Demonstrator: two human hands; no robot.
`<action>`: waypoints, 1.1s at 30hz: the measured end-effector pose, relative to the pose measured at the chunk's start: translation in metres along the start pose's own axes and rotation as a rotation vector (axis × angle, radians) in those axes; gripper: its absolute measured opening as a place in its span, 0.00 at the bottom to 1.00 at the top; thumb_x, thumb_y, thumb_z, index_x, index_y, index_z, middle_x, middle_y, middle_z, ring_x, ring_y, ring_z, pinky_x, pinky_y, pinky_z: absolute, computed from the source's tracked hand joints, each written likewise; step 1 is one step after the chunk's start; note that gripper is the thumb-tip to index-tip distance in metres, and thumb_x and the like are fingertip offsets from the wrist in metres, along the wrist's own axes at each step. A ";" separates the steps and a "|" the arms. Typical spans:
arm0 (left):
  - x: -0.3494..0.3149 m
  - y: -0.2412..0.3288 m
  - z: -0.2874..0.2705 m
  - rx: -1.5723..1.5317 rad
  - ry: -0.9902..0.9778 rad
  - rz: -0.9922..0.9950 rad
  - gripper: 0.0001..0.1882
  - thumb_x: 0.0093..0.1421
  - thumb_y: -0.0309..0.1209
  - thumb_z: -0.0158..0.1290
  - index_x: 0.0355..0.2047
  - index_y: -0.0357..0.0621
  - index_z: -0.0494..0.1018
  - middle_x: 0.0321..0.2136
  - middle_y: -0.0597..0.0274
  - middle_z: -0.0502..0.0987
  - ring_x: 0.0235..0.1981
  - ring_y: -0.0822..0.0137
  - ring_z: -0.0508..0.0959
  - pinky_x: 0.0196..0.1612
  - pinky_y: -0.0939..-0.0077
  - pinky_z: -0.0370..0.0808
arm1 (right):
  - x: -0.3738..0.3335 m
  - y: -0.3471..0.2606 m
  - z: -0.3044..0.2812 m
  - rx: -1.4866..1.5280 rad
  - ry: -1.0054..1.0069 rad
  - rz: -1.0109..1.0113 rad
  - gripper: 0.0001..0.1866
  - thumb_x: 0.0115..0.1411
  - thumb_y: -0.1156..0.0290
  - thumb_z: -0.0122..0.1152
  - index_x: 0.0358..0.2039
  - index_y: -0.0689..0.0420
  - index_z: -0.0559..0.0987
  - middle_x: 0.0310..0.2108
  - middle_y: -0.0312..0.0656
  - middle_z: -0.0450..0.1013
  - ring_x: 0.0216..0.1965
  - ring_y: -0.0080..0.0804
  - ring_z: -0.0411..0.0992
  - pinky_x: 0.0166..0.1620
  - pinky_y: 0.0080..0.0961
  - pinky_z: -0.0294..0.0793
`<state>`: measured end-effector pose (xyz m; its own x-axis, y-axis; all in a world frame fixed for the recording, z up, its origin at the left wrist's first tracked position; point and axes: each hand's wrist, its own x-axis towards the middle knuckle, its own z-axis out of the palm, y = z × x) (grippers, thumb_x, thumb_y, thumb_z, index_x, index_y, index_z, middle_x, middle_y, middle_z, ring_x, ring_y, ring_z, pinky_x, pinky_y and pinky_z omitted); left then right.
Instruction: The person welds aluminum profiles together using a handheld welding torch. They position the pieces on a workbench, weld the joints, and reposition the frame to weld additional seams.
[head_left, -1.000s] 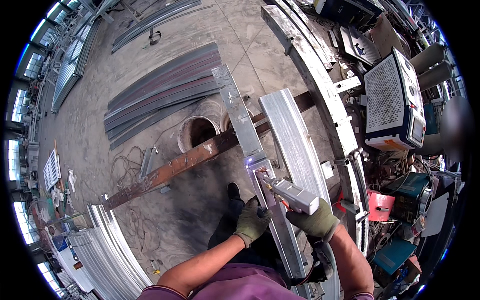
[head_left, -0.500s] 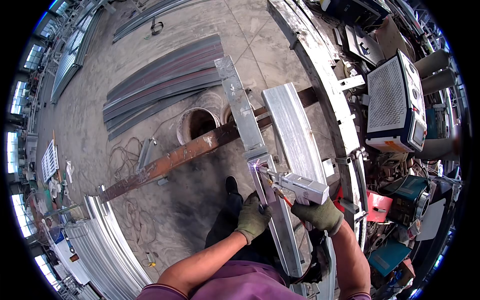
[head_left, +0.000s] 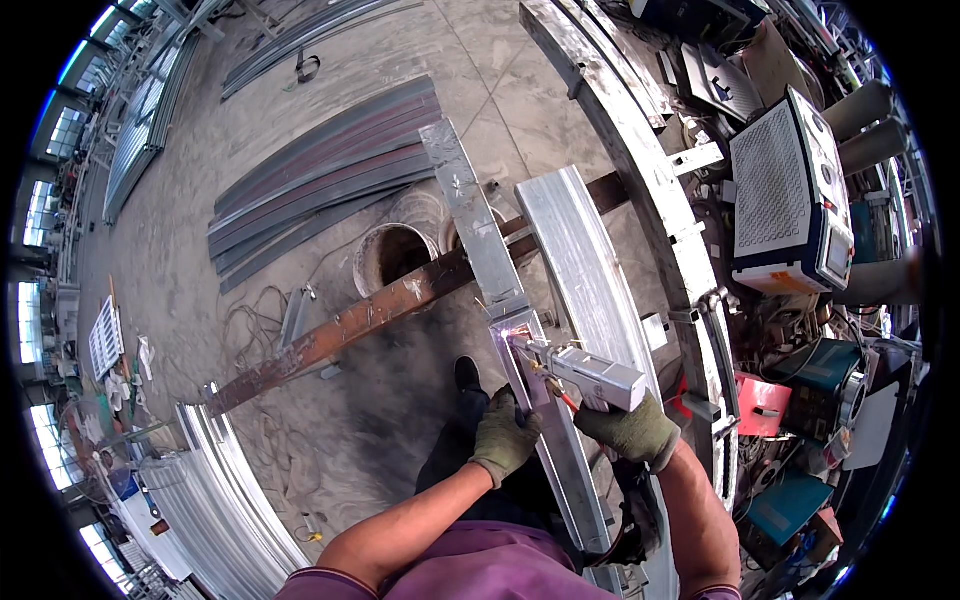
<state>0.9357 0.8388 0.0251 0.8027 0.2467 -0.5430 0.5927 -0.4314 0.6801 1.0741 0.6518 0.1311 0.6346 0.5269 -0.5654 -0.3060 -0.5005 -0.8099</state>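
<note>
My gloved right hand [head_left: 632,430] is closed around the grip of a silver, box-bodied welding gun [head_left: 598,376]. The gun's nozzle points left and meets a grey metal channel [head_left: 566,455], where a violet-white glow [head_left: 509,338] and orange sparks show. Just below that spot, my gloved left hand [head_left: 507,436] is wrapped round the channel's left edge. A flat grey metal length [head_left: 470,205] runs on from the channel's far end and lies across a rusty brown beam [head_left: 330,335]. The fingertips of both hands are partly hidden.
A wide silver profile [head_left: 590,270] lies right of the channel. Beyond it runs a long steel rail [head_left: 660,190]. A white-and-blue machine [head_left: 775,195] stands at the right. Buckets [head_left: 365,262] sit behind the rusty beam; stacked grey profiles [head_left: 320,180] lie on the floor.
The glow at the nozzle has grown, and orange sparks now fly from it. The view has shifted slightly. Both hands keep their grips in nearly the same places.
</note>
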 end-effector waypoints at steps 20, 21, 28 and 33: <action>-0.013 -0.008 -0.007 0.050 0.138 0.115 0.33 0.65 0.41 0.66 0.63 0.33 0.71 0.59 0.36 0.77 0.63 0.39 0.76 0.66 0.51 0.72 | -0.047 0.001 0.030 -0.144 0.195 0.108 0.17 0.60 0.62 0.73 0.46 0.57 0.85 0.29 0.39 0.82 0.31 0.29 0.81 0.37 0.31 0.80; -0.018 -0.005 -0.009 0.055 0.200 0.164 0.33 0.65 0.41 0.66 0.63 0.32 0.71 0.59 0.36 0.77 0.63 0.39 0.76 0.67 0.50 0.72 | -0.053 -0.004 0.027 -0.068 0.174 0.147 0.18 0.60 0.64 0.73 0.48 0.58 0.84 0.30 0.38 0.82 0.32 0.27 0.80 0.38 0.31 0.79; -0.055 0.031 -0.043 -0.211 -0.197 0.365 0.30 0.70 0.31 0.62 0.69 0.37 0.68 0.52 0.42 0.81 0.50 0.54 0.84 0.55 0.63 0.79 | -0.086 -0.005 0.054 0.255 0.271 0.106 0.24 0.62 0.72 0.75 0.57 0.63 0.82 0.41 0.38 0.82 0.41 0.24 0.78 0.45 0.27 0.79; -0.069 0.046 -0.024 -0.745 -1.068 0.137 0.33 0.76 0.48 0.55 0.71 0.38 0.65 0.41 0.61 0.80 0.40 0.70 0.80 0.44 0.73 0.78 | -0.105 -0.030 0.069 0.286 0.601 0.121 0.18 0.64 0.73 0.75 0.52 0.61 0.83 0.38 0.37 0.82 0.38 0.25 0.79 0.40 0.28 0.80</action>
<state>0.9090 0.8227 0.1054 0.6147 -0.7144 -0.3342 0.6814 0.2676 0.6813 0.9675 0.6590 0.2044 0.8432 -0.0370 -0.5363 -0.5230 -0.2868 -0.8026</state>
